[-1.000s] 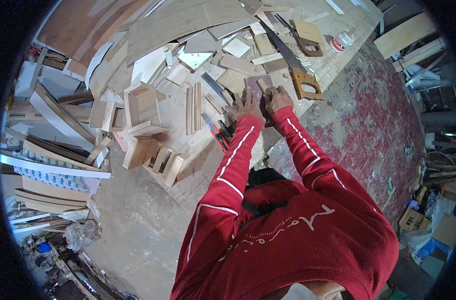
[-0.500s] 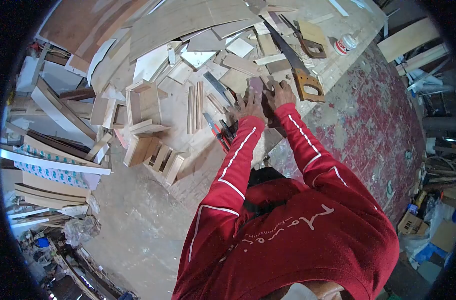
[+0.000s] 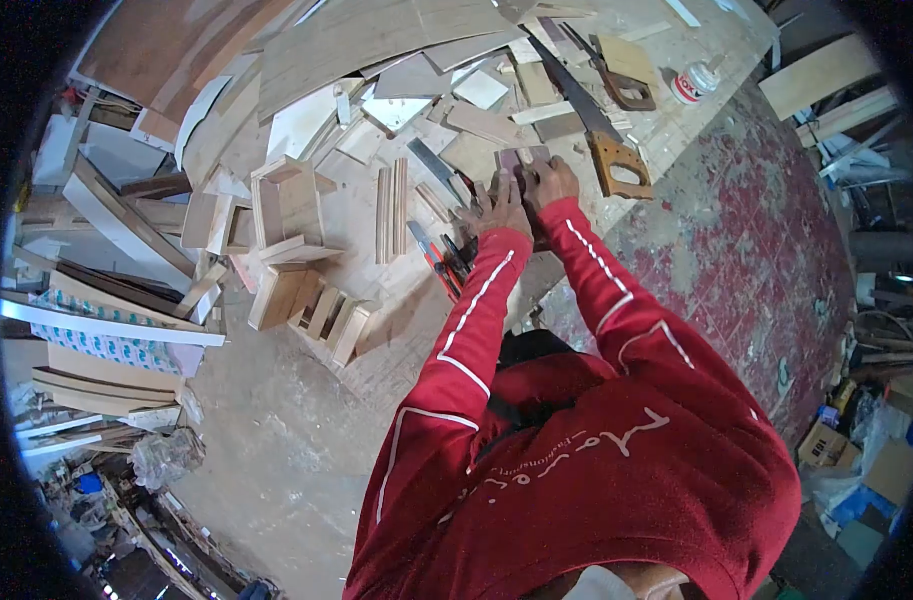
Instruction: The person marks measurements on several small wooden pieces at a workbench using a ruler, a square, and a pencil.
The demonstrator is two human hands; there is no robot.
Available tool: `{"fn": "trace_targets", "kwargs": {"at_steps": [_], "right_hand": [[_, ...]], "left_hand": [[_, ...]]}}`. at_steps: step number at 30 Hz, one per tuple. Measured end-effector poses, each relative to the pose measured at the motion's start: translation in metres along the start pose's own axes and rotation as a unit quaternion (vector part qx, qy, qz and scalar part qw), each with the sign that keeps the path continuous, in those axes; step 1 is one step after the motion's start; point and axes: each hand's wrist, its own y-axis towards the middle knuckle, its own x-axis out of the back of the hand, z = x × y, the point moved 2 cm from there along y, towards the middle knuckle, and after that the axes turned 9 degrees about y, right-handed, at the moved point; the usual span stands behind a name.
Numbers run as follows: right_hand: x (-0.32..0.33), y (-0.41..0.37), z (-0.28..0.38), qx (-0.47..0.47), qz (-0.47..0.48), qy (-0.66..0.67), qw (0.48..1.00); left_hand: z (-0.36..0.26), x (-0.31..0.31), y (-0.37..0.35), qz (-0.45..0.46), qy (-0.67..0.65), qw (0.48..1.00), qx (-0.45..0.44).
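My left hand (image 3: 498, 208) lies on the wooden workbench with its fingers stretched forward, touching the near side of a dark purplish-brown piece (image 3: 521, 157). Right beside it, my right hand (image 3: 551, 184) is bent over the same piece, its fingers curled round the right part. Both palms hide most of what lies under them. Left of my left hand are a metal blade (image 3: 431, 163) and red-handled pliers or cutters (image 3: 436, 262). Thin wooden strips (image 3: 391, 215) lie further left. A handsaw (image 3: 619, 167) rests to the right of my right hand.
Small wooden box frames (image 3: 288, 208) and a slatted piece (image 3: 326, 315) stand at the bench's left. Board offcuts (image 3: 481, 90) cover the back. A second saw (image 3: 626, 92) and a white-and-red tub (image 3: 689, 85) are at the back right. Boards (image 3: 126, 225) are stacked at far left.
My right hand has shifted slightly left, closer to my left hand. The dark piece now shows turned more crosswise beyond my fingers.
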Motion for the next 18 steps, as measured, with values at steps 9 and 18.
{"fn": "trace_targets", "kwargs": {"at_steps": [9,18], "right_hand": [[0.008,0.013,-0.007,0.003,0.024,0.021,0.999],[0.006,0.010,-0.011,-0.168,0.108,0.031,0.979]], "left_hand": [[0.000,0.022,-0.010,0.035,0.013,0.999,-0.006],[0.001,0.021,-0.008,0.036,0.002,0.999,-0.011]]}}
